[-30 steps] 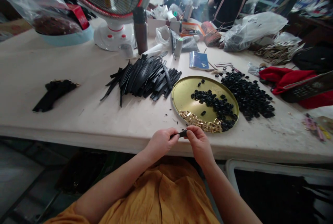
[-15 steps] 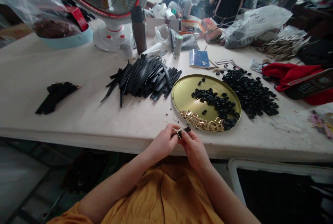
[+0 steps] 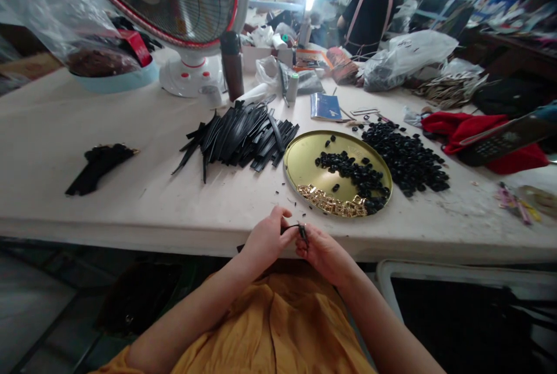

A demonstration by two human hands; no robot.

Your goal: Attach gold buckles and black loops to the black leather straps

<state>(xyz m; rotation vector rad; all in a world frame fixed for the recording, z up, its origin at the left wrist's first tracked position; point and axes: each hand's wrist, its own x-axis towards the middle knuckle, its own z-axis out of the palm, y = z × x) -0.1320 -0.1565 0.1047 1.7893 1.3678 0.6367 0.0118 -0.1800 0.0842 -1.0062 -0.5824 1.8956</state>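
At the table's near edge my left hand [image 3: 266,238] and my right hand [image 3: 322,251] meet, both pinched on one short black strap [image 3: 299,229] between their fingertips. Just beyond them lies a round gold tray [image 3: 304,156] with black loops [image 3: 354,171] and a row of gold buckles [image 3: 333,204] in it. A pile of long black straps [image 3: 241,136] lies to the left of the tray. More black loops [image 3: 407,156] are heaped on the table to the tray's right.
A small bundle of black pieces [image 3: 98,166] lies far left. A table fan [image 3: 183,8], a dark bottle [image 3: 232,65], a blue booklet [image 3: 324,106], plastic bags and red cloth [image 3: 470,130] crowd the back. Another person [image 3: 369,11] stands beyond the table.
My hands have drawn slightly back toward the table edge and turned the strap; the right hand has rolled palm-up beneath it. The view has tilted a little.
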